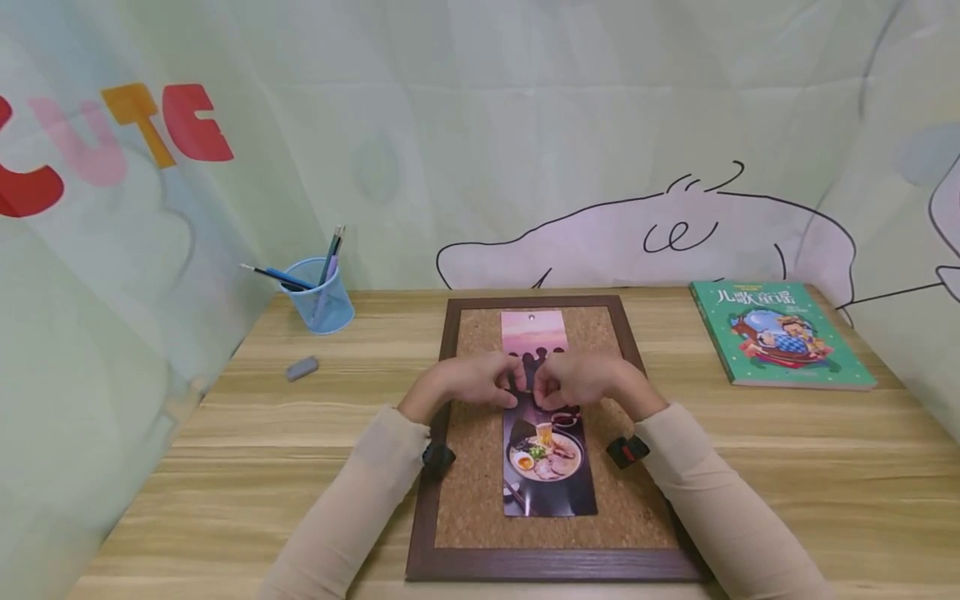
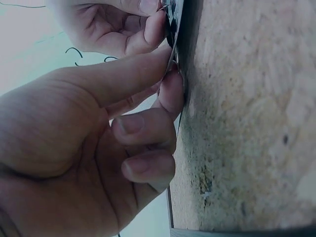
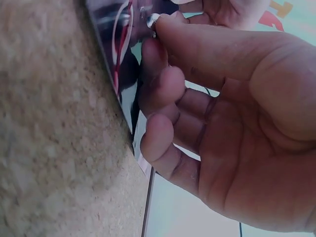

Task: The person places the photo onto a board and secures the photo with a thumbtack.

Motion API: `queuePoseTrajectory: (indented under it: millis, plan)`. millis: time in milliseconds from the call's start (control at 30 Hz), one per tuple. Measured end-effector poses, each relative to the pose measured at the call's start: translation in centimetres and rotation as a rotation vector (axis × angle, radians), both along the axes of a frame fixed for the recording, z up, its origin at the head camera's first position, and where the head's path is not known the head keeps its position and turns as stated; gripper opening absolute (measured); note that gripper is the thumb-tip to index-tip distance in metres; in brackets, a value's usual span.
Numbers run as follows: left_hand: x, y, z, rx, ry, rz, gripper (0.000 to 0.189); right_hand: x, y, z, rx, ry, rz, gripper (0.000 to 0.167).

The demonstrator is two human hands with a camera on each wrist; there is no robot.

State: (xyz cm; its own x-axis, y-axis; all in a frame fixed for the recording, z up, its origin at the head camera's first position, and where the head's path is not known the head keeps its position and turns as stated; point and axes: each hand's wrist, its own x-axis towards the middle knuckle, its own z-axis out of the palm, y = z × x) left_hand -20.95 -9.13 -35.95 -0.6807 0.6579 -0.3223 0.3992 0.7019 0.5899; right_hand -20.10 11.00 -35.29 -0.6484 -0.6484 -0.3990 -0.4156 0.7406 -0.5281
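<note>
A framed cork board [image 1: 472, 500] lies on the table under both hands. On it lies a photo of a ramen bowl [image 1: 546, 492], its top edge between the hands and overlapping a pink sunset photo [image 1: 532, 329] in the head view. A silver tack [image 1: 532, 317] sits at the top of the sunset photo. My left hand [image 1: 483, 379] pinches the ramen photo's edge between thumb and index finger [image 2: 172, 91]. With thumb and index finger, my right hand [image 1: 585, 379] pinches another silver tack [image 3: 152, 20] against the ramen photo's upper part.
A blue mesh pen cup [image 1: 324, 307] holding several pens and pencils stands at the back left, with a grey eraser [image 1: 302, 368] in front of it. A green children's book [image 1: 780, 333] lies at the right. Behind the table hangs a printed curtain [image 1: 375, 125].
</note>
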Motion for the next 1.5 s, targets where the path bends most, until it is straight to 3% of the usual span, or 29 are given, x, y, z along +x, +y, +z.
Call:
queuePoseTrajectory:
  millis: [600,1167,1500]
  plan:
    - [-0.01,-0.04,-0.02,-0.025,0.05,-0.014,0.013,0.34,-0.51,-0.11,-0.025,-0.009,0.006,0.006]
    - [-0.09,-0.04,-0.1,-0.022,0.02,-0.015,0.014,-0.05,-0.24,-0.58,-0.047,-0.052,0.05,0.006]
    - [-0.18,-0.06,-0.11,-0.007,0.018,-0.022,0.013,0.19,-0.53,-0.32,-0.05,-0.045,-0.016,0.003]
